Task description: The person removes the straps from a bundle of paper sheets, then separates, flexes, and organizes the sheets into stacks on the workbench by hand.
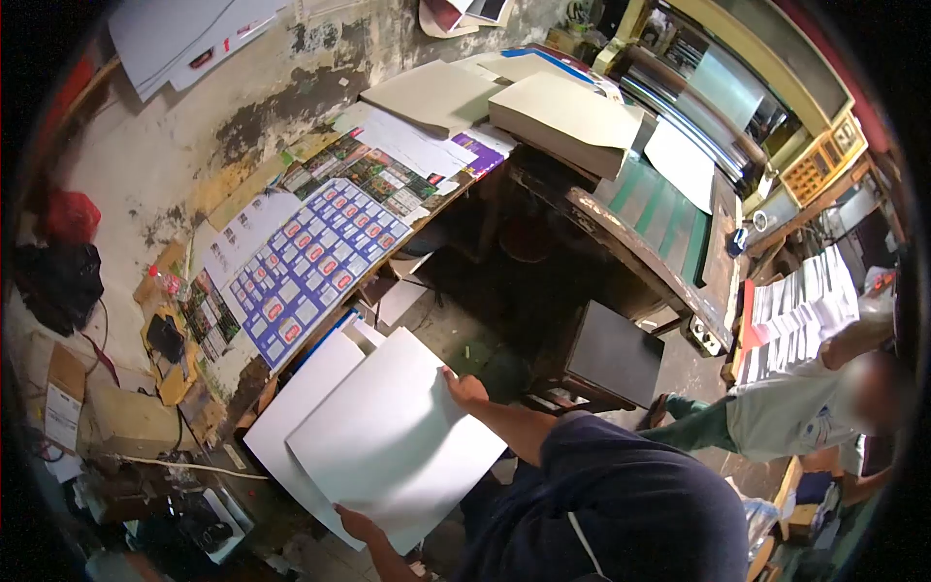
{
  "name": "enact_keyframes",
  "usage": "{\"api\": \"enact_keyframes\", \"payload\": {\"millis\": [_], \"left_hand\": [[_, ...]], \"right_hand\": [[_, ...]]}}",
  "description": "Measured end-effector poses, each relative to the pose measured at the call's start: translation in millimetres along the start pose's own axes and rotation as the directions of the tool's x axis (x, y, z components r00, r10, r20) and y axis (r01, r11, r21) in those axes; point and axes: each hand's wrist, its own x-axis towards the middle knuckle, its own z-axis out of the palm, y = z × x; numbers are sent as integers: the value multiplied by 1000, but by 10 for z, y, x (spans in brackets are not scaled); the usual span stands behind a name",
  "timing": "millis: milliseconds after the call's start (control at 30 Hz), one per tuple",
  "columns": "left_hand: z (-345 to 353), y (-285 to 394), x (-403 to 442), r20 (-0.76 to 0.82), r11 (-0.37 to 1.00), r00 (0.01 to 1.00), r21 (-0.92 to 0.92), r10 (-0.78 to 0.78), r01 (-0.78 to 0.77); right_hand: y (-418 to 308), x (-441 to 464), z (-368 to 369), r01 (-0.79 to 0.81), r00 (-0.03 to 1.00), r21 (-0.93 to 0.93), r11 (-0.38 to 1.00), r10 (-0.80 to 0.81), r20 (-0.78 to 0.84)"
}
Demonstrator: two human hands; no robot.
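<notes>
A large white paper sheet (388, 436) is held between my two hands, slightly bowed, with a shadow across it. My right hand (466, 388) grips its upper right edge, thumb on top. My left hand (358, 525) pinches the lower left edge, thumb on top. The fingers under the paper are hidden. Beneath and to the left of this sheet, a second white sheet (291, 427) shows along its edge. Above them on the worktable lies a blue printed sheet (315, 257) with rows of small labels.
A wooden stool (615, 354) stands right of my arm. Beyond it is a machine with a green feed table (659, 209), bearing a thick paper stack (567, 112). Another person (800, 412) is at the right, near a red-edged tray of papers (797, 310). Cluttered equipment (136, 427) fills the left.
</notes>
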Motion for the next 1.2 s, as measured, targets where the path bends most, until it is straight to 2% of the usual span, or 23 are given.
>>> {"api": "enact_keyframes", "payload": {"millis": [67, 100, 167, 200, 233, 267, 333, 400, 500, 567, 600, 633, 667, 700, 733, 800, 867, 933, 1000, 1067, 1100, 1167, 1200], "left_hand": [[-70, 116, -174, -129, 980, 983, 171, 127, -104], [-92, 459, -573, -208, 993, 972, -33, 106, -115], [-240, 807, -861, -100, 829, 995, -557, -11, -47], [-207, 798, -787, -175, 779, 934, -515, 313, -358], [-220, 754, -791, -241, 645, 771, -434, 590, -629], [-283, 1729, -1435, -127, 547, 927, -775, 353, -315], [-356, 1926, -1331, -132, 531, 879, -752, 458, -390], [-390, 2154, -1384, -149, 472, 825, -758, 545, -449], [-196, 2340, -1474, -328, 295, 785, -795, 525, -530], [-170, 2828, -1855, -344, 238, 867, -865, 360, -442], [-167, 2836, -1876, -350, 225, 861, -866, 368, -448], [-169, 2822, -1900, -355, 218, 854, -863, 379, -456], [-135, 2840, -1911, -361, 212, 849, -861, 385, -462], [-103, 2879, -1912, -364, 209, 846, -860, 388, -466], [-20, 2898, -1931, -372, 221, 848, -853, 377, -472], [231, 2893, -2108, -375, 234, 864, -856, 335, -462], [425, 2880, -2295, -394, 240, 877, -855, 275, -460], [501, 2787, -2341, -419, 266, 884, -845, 208, -464], [459, 2639, -2239, -465, 346, 877, -809, 118, -475], [194, 2309, -2148, -455, 637, 891, -687, -2, -349], [71, 2050, -2044, -465, 640, 885, -683, -11, -351], [-148, 1544, -1767, -514, 956, 858, -258, -12, -141], [-315, 1412, -1694, -521, 957, 853, -256, -19, -135]], "right_hand": [[-150, -330, -248, 78, 990, 38, 996, -73, -124], [-205, -473, -422, 126, 984, 102, 987, -111, -143], [-255, -669, -735, 233, 964, 262, 936, -188, -187], [-290, -739, -884, 293, 951, 351, 889, -232, -207], [-411, -900, -1102, 366, 926, 436, 822, -273, -262], [-573, -1098, -1351, 426, 902, 510, 747, -309, -301], [-719, -1265, -1793, 454, 886, 489, 744, -319, -337], [-837, -1268, -2070, 462, 885, 744, 483, -308, -350], [-806, -989, -2422, 584, 775, 793, 176, -410, -480], [-738, -954, -2524, 579, 717, 813, 56, -510, -476], [-725, -604, -2779, 416, 385, 909, -32, -899, -208], [-712, -248, -3034, 266, -75, 958, 104, -989, 129], [-820, -288, -3121, 136, -189, 964, 229, -949, 252], [-759, -184, -3056, 8, -150, 978, 210, -966, 208], [-714, -166, -2979, -25, -18, 982, 185, -983, 185], [-619, -212, -2772, 30, 394, 983, 182, -906, 156], [-657, -267, -2654, 89, 627, 967, 237, -768, 130], [-737, -428, -2619, 170, 748, 949, 266, -662, 51], [-928, -615, -2543, 396, 791, 834, 384, -605, -97], [-1068, -854, -2303, 579, 800, 467, 669, -578, -163], [-993, -843, -2110, 522, 846, 379, 764, -518, -122], [-780, -672, -1713, 399, 906, 275, 875, -423, 32], [-695, -601, -1536, 333, 913, 255, 908, -378, 152]]}}
